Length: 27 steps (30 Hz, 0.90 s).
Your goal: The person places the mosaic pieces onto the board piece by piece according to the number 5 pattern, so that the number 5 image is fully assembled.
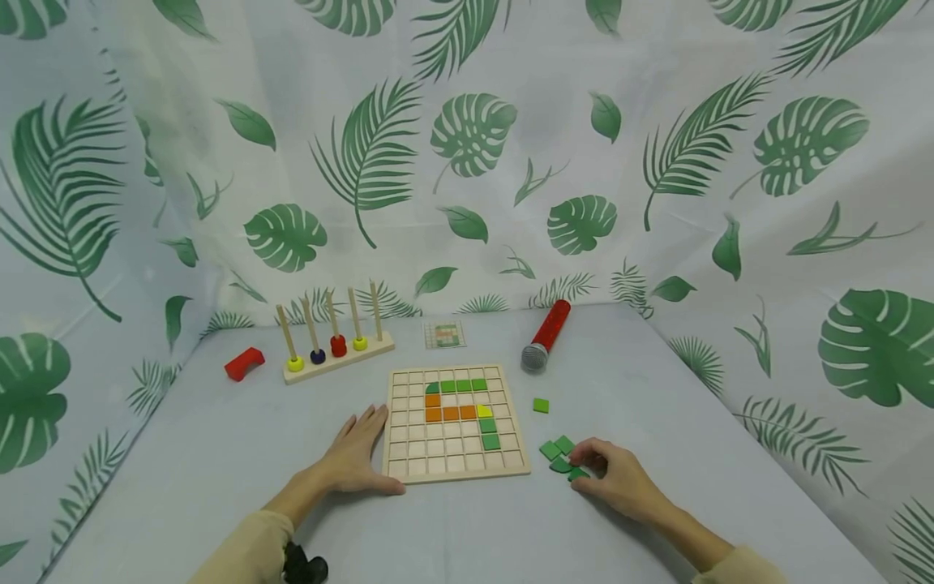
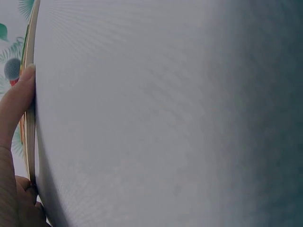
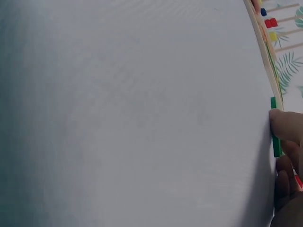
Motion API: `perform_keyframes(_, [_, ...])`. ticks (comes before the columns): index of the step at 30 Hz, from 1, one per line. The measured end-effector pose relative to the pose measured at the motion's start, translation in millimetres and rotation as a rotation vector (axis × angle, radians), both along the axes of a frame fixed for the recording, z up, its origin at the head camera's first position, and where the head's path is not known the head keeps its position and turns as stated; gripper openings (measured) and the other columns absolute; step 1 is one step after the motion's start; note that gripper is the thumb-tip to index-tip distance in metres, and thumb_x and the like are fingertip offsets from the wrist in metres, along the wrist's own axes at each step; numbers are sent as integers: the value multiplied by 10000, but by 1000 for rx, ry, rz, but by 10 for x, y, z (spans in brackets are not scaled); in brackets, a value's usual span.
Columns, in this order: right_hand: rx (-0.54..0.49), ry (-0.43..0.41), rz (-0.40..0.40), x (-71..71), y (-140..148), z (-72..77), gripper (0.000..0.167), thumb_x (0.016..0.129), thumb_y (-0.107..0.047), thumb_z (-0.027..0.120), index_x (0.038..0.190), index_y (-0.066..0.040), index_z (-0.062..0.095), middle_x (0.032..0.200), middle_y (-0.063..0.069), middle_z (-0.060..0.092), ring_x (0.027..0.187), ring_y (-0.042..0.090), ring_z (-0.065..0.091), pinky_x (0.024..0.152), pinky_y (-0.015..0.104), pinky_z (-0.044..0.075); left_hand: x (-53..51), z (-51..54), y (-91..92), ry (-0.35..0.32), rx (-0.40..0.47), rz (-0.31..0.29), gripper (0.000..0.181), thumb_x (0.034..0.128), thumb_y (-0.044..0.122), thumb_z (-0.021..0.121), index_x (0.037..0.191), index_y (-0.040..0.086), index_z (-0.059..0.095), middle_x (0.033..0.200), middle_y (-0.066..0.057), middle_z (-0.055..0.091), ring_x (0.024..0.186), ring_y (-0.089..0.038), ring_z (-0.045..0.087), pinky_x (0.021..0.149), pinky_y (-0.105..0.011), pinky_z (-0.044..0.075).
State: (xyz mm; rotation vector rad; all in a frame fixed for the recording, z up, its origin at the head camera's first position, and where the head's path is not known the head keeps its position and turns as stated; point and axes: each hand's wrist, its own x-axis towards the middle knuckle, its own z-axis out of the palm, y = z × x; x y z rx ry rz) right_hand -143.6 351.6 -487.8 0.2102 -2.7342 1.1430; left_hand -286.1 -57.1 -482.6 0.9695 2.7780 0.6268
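My right hand (image 1: 619, 480) is curled narrow, thumb and fingertips around 1 green tile (image 1: 579, 474); the wrist view cuts off at its edge, so I can't tell how firmly I pinch it. Just beside those fingertips lie 3 more green pieces (image 1: 549, 450) on the table (image 1: 467, 535), and 1 square tile (image 1: 541, 405) sits apart, farther away.

My left hand (image 1: 356, 456) is spread wide, fingers at the left side of a wooden board (image 1: 452, 446), thumb against its near edge. The board lies flat between my hands, its grid partly filled with green, orange and yellow tiles (image 1: 451, 414).

Behind it are a small pattern card (image 1: 444, 335), a red microphone (image 1: 548, 337) to the right, and to the left a stand with 5 pegs (image 1: 339, 358) and a red block (image 1: 244, 364).

I judge the step in hand as picking up a tile; next calls for lifting it clear of its neighbours, with the board steadied.
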Motion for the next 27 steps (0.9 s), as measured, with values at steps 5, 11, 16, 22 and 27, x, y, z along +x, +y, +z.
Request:
perform_keyframes(5, [1, -23, 38, -4, 33, 38, 345, 732, -156, 810, 1024, -109, 634, 968, -58, 650, 937, 164, 603, 808, 284, 509, -14, -9, 1, 0, -6, 5, 1288, 588, 727, 710, 1487, -26, 177, 1540, -169, 198, 1422, -324, 103, 1138, -502, 42])
perform_keyframes(11, [15, -10, 20, -8, 38, 0, 362, 719, -210, 826, 1011, -107, 639, 943, -65, 656, 901, 144, 610, 780, 270, 512, -11, -26, -3, 0, -14, 0, 1291, 588, 737, 702, 1487, -25, 176, 1542, -165, 196, 1423, -318, 101, 1137, -505, 42])
perform_keyframes(16, [42, 7, 29, -29, 24, 30, 311, 741, -140, 802, 1003, -108, 638, 922, -78, 649, 868, 119, 595, 748, 259, 507, -22, -19, -2, 4, -17, 2, 1298, 585, 743, 699, 1490, -22, 167, 1545, -162, 187, 1425, -316, 94, 1138, -499, 39])
perform_keyframes(22, [-5, 101, 85, -168, -146, 172, 285, 747, -30, 768, 996, -62, 633, 908, -30, 644, 836, 134, 590, 712, 287, 509, -30, -4, 0, 6, -4, 8, 1303, 579, 738, 706, 1487, -28, 171, 1540, -174, 194, 1422, -329, 102, 1137, -503, 40])
perform_keyframes(27, [-12, 126, 131, -330, -414, 178, 284, 735, 9, 756, 986, -53, 638, 899, -45, 635, 815, 129, 567, 687, 276, 512, -20, -14, 1, -5, 9, 4, 1298, 581, 725, 716, 1483, -37, 177, 1535, -183, 202, 1417, -340, 114, 1135, -513, 53])
